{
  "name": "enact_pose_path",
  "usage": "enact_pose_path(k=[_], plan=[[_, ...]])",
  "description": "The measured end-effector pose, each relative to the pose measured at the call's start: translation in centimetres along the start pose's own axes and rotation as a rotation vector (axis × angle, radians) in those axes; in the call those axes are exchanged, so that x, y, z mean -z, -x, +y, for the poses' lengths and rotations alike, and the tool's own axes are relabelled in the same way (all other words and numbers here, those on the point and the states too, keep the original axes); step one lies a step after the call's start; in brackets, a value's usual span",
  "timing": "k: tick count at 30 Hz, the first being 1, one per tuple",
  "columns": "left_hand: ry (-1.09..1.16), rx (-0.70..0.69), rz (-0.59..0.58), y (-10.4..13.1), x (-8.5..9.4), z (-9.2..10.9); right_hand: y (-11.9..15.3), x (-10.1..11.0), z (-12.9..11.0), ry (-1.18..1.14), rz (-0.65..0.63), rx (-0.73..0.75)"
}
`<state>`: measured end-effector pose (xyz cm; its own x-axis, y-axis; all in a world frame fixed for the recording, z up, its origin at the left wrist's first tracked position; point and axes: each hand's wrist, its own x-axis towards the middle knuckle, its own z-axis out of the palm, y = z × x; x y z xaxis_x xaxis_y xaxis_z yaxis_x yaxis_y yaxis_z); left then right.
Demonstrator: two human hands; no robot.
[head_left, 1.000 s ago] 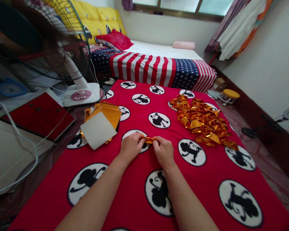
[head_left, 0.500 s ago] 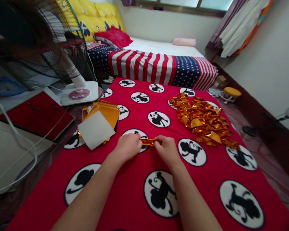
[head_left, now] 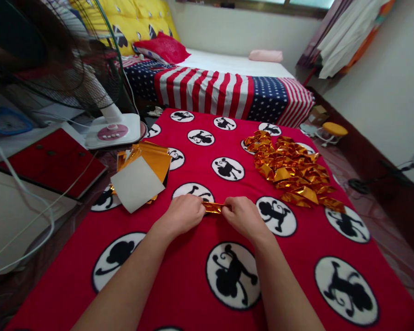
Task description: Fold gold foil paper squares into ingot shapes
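Observation:
Between my two hands, a narrow folded strip of gold foil paper (head_left: 213, 208) stretches just over the red cloth. My left hand (head_left: 185, 212) pinches its left end, fingers curled. At the right end, my right hand (head_left: 242, 215) grips it the same way, thumb and fingers together. Both ends are hidden under the fingers. To the left lies a stack of gold foil sheets (head_left: 159, 163), with a pale square sheet (head_left: 136, 185) turned face-up on top. On the right spreads a pile of folded gold foil pieces (head_left: 290, 170), shiny and pointed.
The red cloth (head_left: 179, 285) with monkey circles covers the work surface. A fan (head_left: 113, 131) stands at the left beside a red panel (head_left: 55, 161) and loose white cables. Behind is a bed (head_left: 207, 92); a yellow stool (head_left: 334, 128) sits on the floor at right.
Both hands have shifted slightly down with the foil strip still held between them, and the fingers curl more around its ends. The piles look the same.

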<state>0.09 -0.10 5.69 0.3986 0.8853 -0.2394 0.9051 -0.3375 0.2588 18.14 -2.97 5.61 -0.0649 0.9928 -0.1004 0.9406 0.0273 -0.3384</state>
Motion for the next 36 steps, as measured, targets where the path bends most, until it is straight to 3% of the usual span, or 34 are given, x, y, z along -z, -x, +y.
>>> enact_pose_path(k=[8,17,36], plan=[[0.003,-0.066,0.001,0.0,-0.2,-0.2,0.0,0.1,0.5,0.022,-0.051,0.068],[0.065,-0.122,-0.11,0.6,0.2,-0.2,0.4,1.3,0.3,0.018,-0.157,0.059],[0.056,-0.148,-0.151,0.6,0.2,-0.1,0.4,1.6,0.1,-0.052,-0.195,0.049]])
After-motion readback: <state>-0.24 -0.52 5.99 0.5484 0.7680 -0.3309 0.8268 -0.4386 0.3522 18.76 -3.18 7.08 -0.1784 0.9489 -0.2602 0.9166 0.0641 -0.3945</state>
